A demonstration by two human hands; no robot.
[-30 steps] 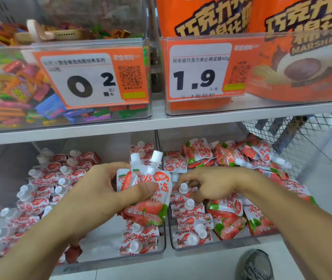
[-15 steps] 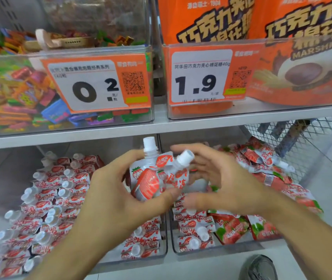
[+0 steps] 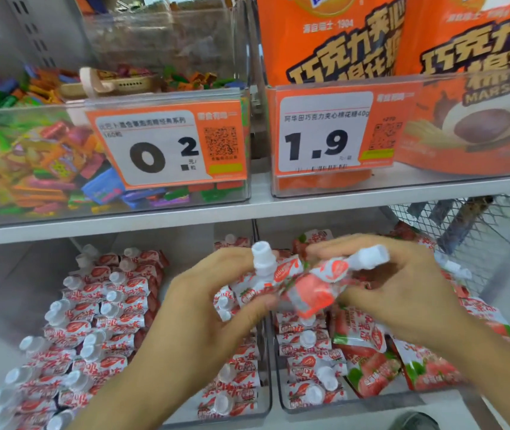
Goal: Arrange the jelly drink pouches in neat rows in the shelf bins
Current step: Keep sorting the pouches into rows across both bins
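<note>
Pouch (image 3: 315, 287) tilted, cap up-right

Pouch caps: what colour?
White, on the held jelly drink pouches and those in the bins; head view shows it.

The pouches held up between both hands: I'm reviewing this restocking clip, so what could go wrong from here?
1. The left hand and right hand hold two pouches above the divider between bins; one could slip into the wrong bin.
2. The loose pile in the right bin may slide over its neat row.
</note>
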